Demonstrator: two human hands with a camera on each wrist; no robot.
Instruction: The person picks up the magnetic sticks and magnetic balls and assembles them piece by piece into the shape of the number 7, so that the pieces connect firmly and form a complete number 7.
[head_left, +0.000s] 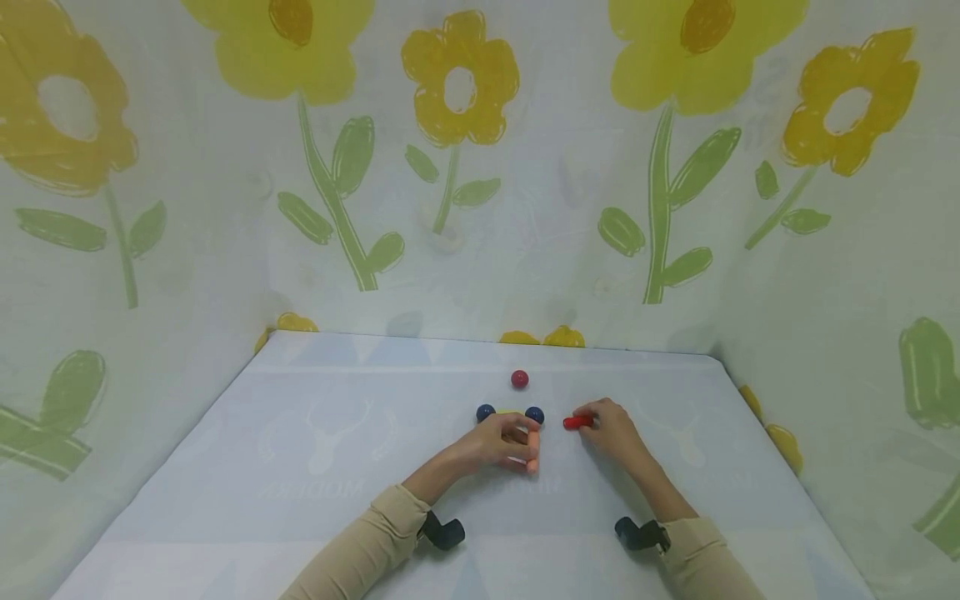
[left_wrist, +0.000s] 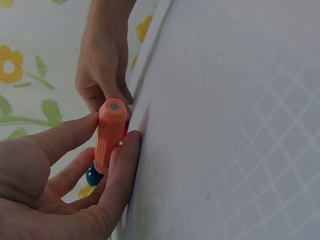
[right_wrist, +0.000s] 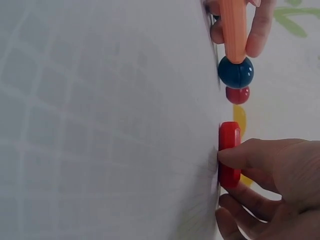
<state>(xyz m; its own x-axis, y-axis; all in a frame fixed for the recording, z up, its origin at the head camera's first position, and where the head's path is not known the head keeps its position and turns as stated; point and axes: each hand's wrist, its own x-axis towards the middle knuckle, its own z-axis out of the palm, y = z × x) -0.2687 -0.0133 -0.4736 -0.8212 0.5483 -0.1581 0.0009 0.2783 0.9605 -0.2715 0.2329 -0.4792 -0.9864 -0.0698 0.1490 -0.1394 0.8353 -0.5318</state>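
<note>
My left hand (head_left: 487, 443) pinches an orange magnetic rod (left_wrist: 111, 135) between thumb and fingers; a round grey magnet shows in its near end. To the right, my right hand (head_left: 617, 435) holds a red magnetic rod (right_wrist: 230, 154) with thumb and fingers, low against the tabletop. Just beyond the left hand, two dark blue balls (head_left: 486, 412) sit at either end of a yellow rod (head_left: 512, 411), partly hidden by that hand. In the right wrist view, the lower end of the orange rod overlaps one blue ball (right_wrist: 236, 73).
A dark red ball (head_left: 520, 379) lies farther back on the white patterned tabletop (head_left: 360, 500). Flower-printed cloth walls (head_left: 495, 275) rise behind the table and along both sides. Each wrist carries a black camera (head_left: 444, 533).
</note>
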